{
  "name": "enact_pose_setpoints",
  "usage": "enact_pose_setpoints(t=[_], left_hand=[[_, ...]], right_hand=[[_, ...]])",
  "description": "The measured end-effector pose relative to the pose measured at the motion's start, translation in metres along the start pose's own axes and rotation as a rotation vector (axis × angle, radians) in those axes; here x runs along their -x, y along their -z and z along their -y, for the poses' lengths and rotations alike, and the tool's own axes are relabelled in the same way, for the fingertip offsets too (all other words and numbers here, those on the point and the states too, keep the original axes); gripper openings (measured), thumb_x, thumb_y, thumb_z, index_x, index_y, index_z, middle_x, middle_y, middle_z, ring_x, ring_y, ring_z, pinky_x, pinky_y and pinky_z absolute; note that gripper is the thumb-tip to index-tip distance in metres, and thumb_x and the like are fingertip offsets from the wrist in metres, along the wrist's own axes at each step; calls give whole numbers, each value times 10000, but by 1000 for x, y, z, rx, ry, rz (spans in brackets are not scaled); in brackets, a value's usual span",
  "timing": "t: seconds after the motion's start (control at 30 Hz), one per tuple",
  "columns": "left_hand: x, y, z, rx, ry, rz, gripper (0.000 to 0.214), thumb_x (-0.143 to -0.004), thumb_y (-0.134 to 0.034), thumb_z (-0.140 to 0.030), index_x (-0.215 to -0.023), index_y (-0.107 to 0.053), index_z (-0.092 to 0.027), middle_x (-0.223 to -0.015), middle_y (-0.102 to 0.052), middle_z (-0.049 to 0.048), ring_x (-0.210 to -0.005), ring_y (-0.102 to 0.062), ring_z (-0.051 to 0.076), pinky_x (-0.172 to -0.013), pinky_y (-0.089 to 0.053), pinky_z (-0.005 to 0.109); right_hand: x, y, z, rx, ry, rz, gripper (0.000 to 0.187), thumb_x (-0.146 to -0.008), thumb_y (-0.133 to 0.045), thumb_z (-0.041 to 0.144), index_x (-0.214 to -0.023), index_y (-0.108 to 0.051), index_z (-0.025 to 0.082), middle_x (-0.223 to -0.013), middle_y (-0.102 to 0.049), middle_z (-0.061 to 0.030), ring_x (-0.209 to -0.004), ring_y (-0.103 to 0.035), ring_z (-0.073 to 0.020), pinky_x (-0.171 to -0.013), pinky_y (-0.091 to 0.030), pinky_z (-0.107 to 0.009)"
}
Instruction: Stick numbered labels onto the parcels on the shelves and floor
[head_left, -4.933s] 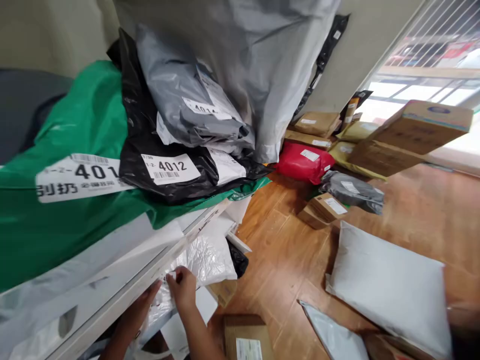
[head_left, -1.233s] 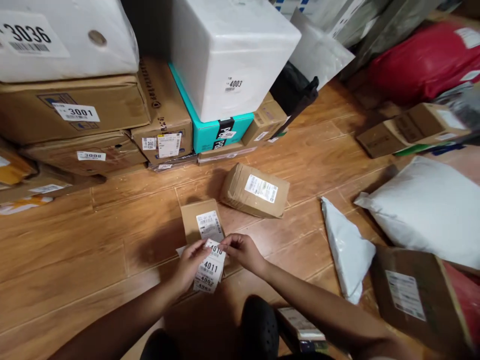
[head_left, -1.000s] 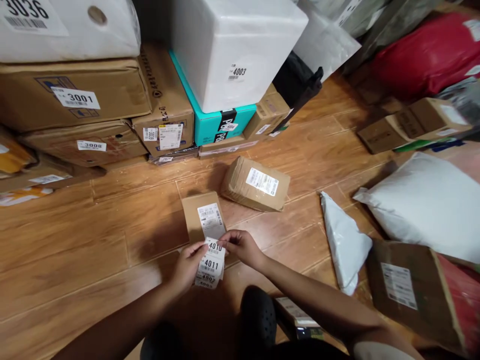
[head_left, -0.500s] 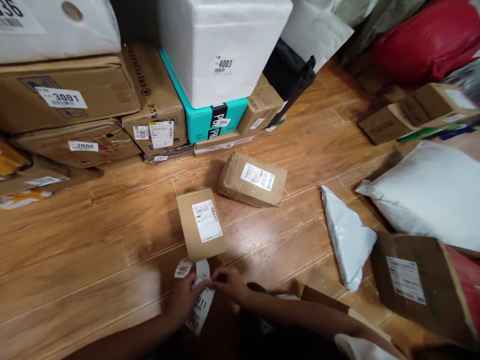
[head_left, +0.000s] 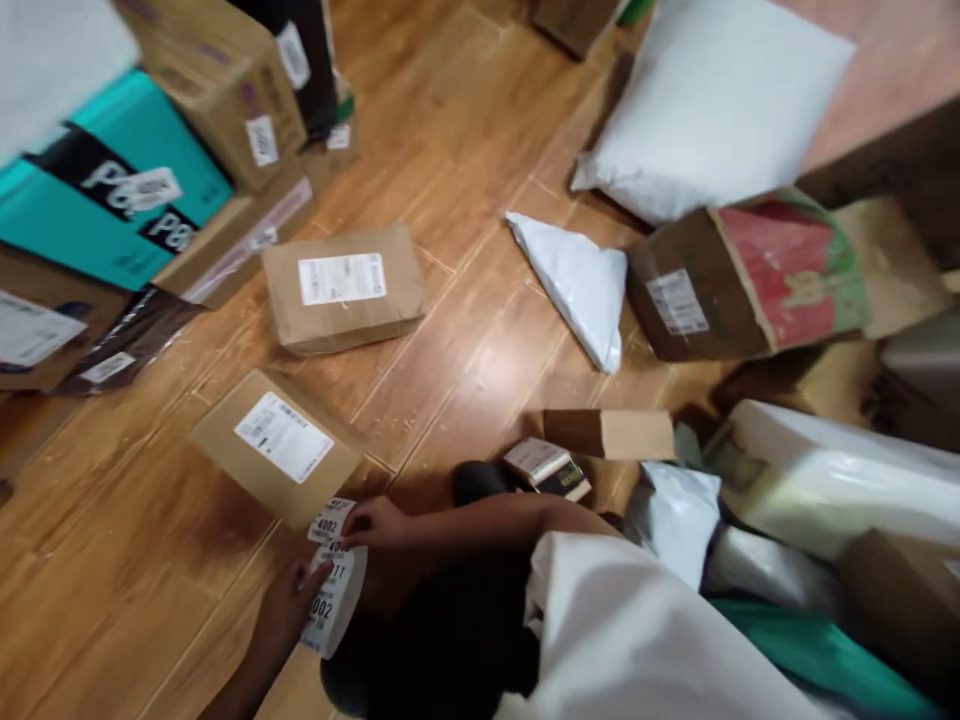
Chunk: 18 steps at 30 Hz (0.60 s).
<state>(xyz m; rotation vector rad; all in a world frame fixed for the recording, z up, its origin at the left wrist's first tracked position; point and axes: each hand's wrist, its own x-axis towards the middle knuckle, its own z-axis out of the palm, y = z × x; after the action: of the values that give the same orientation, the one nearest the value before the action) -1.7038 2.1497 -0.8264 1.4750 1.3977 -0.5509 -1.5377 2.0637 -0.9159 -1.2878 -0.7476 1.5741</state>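
My left hand (head_left: 289,600) is closed on a strip of white number labels (head_left: 337,600), printed with black digits such as 4002. At the strip's upper end, my right hand (head_left: 382,522) pinches the edge of a label between thumb and fingers. Whether that label is loose from the strip I cannot tell. Just beyond both hands lies a flat brown cardboard box (head_left: 251,468) with a white shipping label (head_left: 283,437) on top. Farther off sits a second taped brown box (head_left: 345,325), also with a shipping label.
Stacked parcels stand at upper left, among them a teal box (head_left: 187,160). On the right lie a triangular white mailer (head_left: 581,285), a large white bag (head_left: 712,110) and a brown box with a red side (head_left: 795,270). Several packages crowd the lower right.
My view has swung right, so floor items appear farther left. My right hand now pinches the strip's upper end; before, it was beside my left hand's thumb.
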Motion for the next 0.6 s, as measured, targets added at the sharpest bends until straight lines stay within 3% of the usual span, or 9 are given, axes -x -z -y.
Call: enact_pose_setpoints(t=[0.1, 0.2, 0.3, 0.37, 0.47, 0.53, 0.6], left_hand=[[0, 0, -6, -95, 4, 16, 443, -718, -538, -639, -663, -547, -200, -580, -618, -12, -613, -605, 204, -558, -422, 270], [8, -5, -6, -101, 21, 141, 434, -720, -562, -613, -835, -641, -202, -720, -701, 5, -700, -653, 227, -616, -464, 279], [24, -12, 6, -202, -118, 346, 347, -744, -587, -539, -840, -685, -221, -805, -729, 23, -790, -675, 240, -700, -485, 282], [32, -17, 16, -356, -263, 389, 262, -790, -568, -459, -858, -703, -245, -832, -732, 33, -814, -678, 237, -731, -488, 287], [31, -17, 16, -607, -544, 223, 233, -852, -510, -361, -938, -708, -271, -942, -724, 69, -865, -669, 234, -768, -505, 321], [21, -8, 4, -718, -825, -5, 205, -859, -515, -308, -890, -714, -270, -1152, -667, 94, -1079, -601, 265, -919, -469, 404], [8, 5, -14, -765, -1012, -246, 183, -846, -546, -285, -764, -705, -246, -1368, -525, 88, -1325, -381, 333, -1058, -320, 550]], right_hand=[[-1, 0, -5, 3, 74, 24, 299, -719, -707, 457, -718, -677, 159, -673, -641, 53, -656, -592, -116, -641, -454, -210], [-1, 16, -1, 83, 168, 10, 277, -782, -662, 431, -768, -686, 155, -737, -656, 33, -719, -607, -122, -686, -455, -212], [-5, 42, 7, 248, 165, -126, 274, -851, -602, 405, -833, -678, 143, -780, -654, -12, -729, -596, -125, -676, -455, -218], [-11, 57, 12, 414, 206, -151, 272, -877, -575, 391, -841, -671, 139, -798, -642, -39, -741, -581, -133, -671, -454, -228], [-22, 67, 15, 684, 402, 25, 257, -900, -541, 378, -826, -667, 167, -844, -643, -58, -813, -574, -151, -733, -459, -250], [-28, 65, 14, 842, 507, 85, 266, -918, -500, 375, -828, -664, 186, -860, -650, -63, -826, -570, -156, -750, -457, -261], [-31, 60, 13, 969, 573, 98, 283, -930, -464, 368, -820, -661, 196, -849, -655, -65, -800, -569, -160, -723, -454, -265]])
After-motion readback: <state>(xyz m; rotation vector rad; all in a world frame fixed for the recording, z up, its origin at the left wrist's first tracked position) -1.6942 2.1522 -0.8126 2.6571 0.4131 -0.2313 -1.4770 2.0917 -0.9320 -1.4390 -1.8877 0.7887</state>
